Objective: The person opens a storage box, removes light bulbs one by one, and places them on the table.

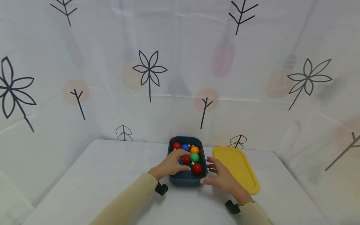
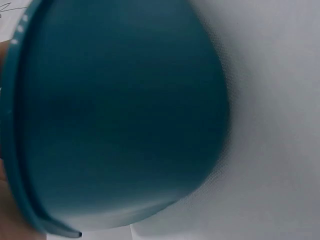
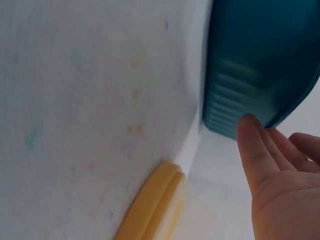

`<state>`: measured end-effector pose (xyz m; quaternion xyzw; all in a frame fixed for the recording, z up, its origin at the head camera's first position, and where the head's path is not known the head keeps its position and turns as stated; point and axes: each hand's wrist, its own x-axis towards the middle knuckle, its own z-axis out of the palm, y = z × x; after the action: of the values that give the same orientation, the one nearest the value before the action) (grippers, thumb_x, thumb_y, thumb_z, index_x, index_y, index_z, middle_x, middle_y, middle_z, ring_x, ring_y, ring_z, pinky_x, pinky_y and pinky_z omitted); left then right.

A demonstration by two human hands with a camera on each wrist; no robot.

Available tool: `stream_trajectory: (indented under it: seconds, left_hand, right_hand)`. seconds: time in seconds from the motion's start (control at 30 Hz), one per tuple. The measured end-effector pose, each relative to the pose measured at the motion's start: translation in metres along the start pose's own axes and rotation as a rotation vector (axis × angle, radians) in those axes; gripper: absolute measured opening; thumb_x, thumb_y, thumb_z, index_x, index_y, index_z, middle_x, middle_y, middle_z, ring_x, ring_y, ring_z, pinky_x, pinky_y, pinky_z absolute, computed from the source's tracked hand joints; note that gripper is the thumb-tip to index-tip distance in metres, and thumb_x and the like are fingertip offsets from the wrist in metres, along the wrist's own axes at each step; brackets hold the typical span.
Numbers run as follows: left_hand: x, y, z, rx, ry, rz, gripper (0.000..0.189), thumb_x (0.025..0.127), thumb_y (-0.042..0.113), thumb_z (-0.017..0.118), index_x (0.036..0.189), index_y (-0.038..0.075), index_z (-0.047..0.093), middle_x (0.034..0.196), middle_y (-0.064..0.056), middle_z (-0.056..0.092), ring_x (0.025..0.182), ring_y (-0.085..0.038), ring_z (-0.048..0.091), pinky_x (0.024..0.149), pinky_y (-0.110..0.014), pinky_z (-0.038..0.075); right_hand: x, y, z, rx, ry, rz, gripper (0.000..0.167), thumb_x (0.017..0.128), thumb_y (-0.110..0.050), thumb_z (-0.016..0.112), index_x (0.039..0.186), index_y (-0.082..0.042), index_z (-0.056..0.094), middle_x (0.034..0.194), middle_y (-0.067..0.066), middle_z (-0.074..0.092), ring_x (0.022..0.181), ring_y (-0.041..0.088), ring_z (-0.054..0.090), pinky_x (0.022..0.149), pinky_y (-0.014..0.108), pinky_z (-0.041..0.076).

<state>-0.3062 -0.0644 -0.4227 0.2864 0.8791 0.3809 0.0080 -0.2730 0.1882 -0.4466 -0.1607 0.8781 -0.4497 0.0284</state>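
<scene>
A dark teal plastic box (image 1: 185, 182) stands on the table with several shiny baubles inside, among them a green bauble (image 1: 194, 157), an orange bauble (image 1: 194, 150) and a red bauble (image 1: 197, 169). Over the box's left side reaches my left hand (image 1: 171, 163), thumb and fingers apart above the baubles; its fingertips hold nothing visible. The left wrist view is mostly filled by the box's outer wall (image 2: 125, 110). At the right side of the box is my right hand (image 1: 220, 177), fingers spread and holding nothing. Its fingertips are right at the box's rim in the right wrist view.
A yellow lid (image 1: 236, 168) lies on the white table (image 1: 112, 175) to the right of the box, just beyond my right hand. Behind the table hangs a white cloth (image 1: 174, 118) printed with flowers and twigs.
</scene>
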Motion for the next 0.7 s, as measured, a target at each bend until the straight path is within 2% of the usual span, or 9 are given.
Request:
stream_trajectory:
  seconds: [0.17,0.4,0.6,0.7]
  left_hand:
    - [0.010,0.001,0.005,0.069,-0.044,0.006,0.052,0.082,0.028,0.076,0.129,0.017,0.058,0.131,0.002,0.054,0.114,-0.018,0.051,0.098,-0.035,0.045]
    - [0.021,0.000,0.014,0.025,-0.127,0.029,0.051,0.082,0.021,0.076,0.128,0.011,0.058,0.125,-0.004,0.056,0.100,-0.013,0.058,0.084,-0.021,0.050]
    - [0.028,0.001,0.020,0.026,-0.172,0.028,0.050,0.081,0.018,0.077,0.126,0.009,0.060,0.124,-0.005,0.058,0.093,-0.011,0.061,0.080,-0.018,0.050]
    - [0.032,0.002,0.023,0.055,-0.186,0.027,0.049,0.080,0.018,0.077,0.126,0.010,0.060,0.122,-0.003,0.059,0.092,-0.008,0.061,0.080,-0.018,0.050]
  right_hand:
    - [0.002,0.002,0.005,0.006,-0.011,0.004,0.098,0.072,-0.041,0.082,0.148,-0.008,0.030,0.144,0.011,0.041,0.122,0.031,0.050,0.098,0.047,0.045]
    - [0.002,-0.001,0.006,0.040,-0.019,0.019,0.097,0.073,-0.040,0.082,0.148,-0.006,0.030,0.145,0.014,0.040,0.123,0.034,0.050,0.098,0.048,0.044]
    - [0.003,-0.001,0.006,0.057,-0.033,0.017,0.095,0.074,-0.039,0.082,0.148,-0.008,0.030,0.146,0.013,0.039,0.124,0.033,0.049,0.099,0.047,0.044]
    - [0.003,0.000,0.006,0.046,-0.034,0.016,0.095,0.074,-0.040,0.081,0.147,-0.009,0.031,0.146,0.012,0.039,0.124,0.032,0.049,0.099,0.046,0.044]
